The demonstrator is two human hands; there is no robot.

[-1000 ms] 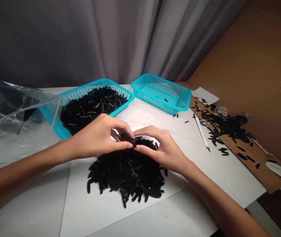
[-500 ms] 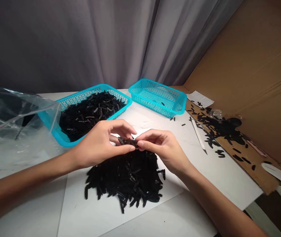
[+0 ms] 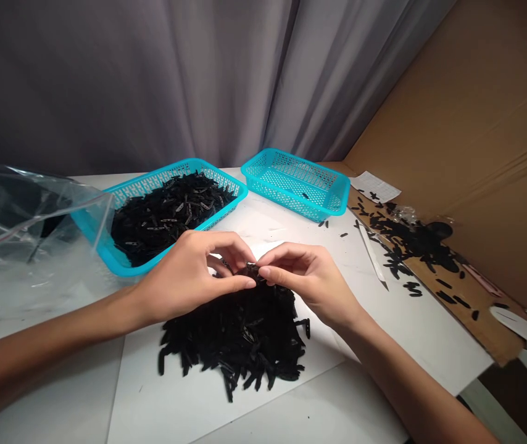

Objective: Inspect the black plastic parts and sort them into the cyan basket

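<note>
The left hand and right hand are closed, pinching some black pieces just above the pile.

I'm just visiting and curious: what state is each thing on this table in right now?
Left hand: pinching black pieces
Right hand: pinching them from the other side
Pile: heaped loose on a white sheet
Near basket: full of pieces
Far basket: almost empty
Plastic bag: open, slumped
White tool: lying idle
Cardboard: strewn with pieces
</note>
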